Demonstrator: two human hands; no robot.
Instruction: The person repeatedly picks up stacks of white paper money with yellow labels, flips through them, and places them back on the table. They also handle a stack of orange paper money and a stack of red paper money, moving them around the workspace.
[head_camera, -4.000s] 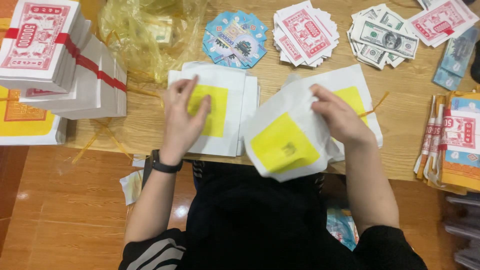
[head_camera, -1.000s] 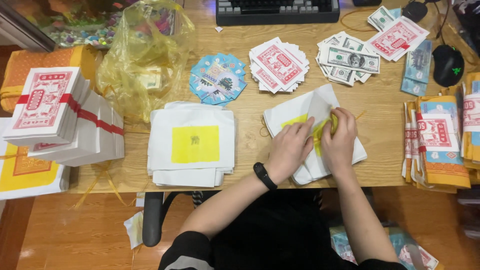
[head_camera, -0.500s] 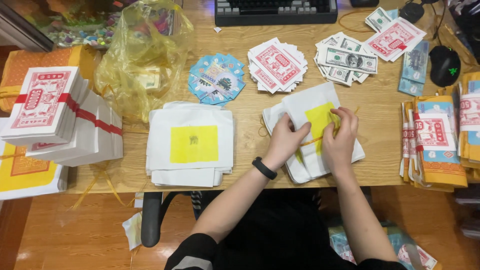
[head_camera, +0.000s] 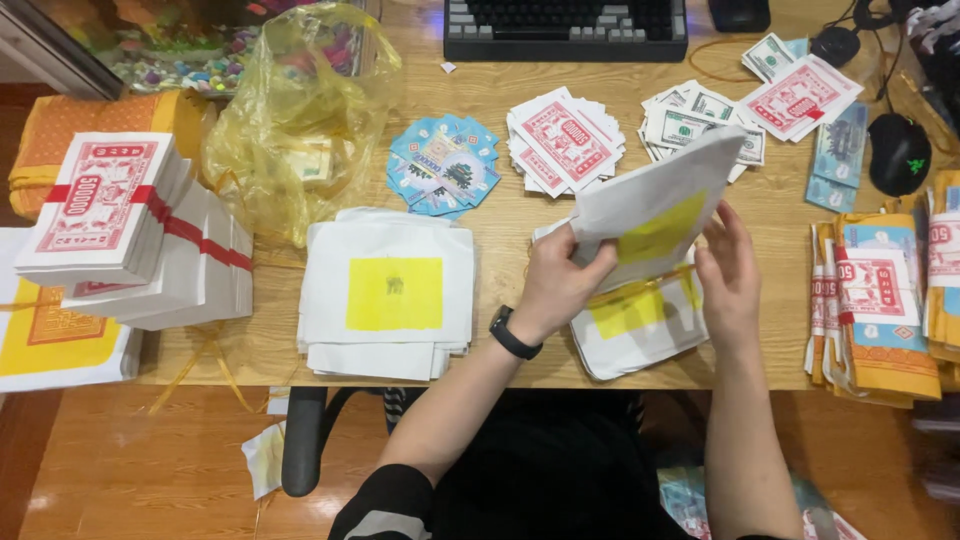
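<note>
Lifting above the desk's (head_camera: 480, 215) front right part, a white paper sheet with a yellow square (head_camera: 655, 215) is tilted, its long axis running from lower left up toward the far right corner. The left hand (head_camera: 560, 280) grip pinches its lower left edge; the right hand (head_camera: 728, 270) is spread, fingers touching the stack of similar sheets (head_camera: 640, 325) beneath. Such thin paper could crease, or drag a neighbouring sheet askew. Another white stack (head_camera: 390, 295) lies at the front middle.

A light wooden surface (head_camera: 500, 225) stands on a glossy orange-brown wooden floor (head_camera: 130, 470); a black chair armrest (head_camera: 300, 440) juts beneath its front edge.
</note>
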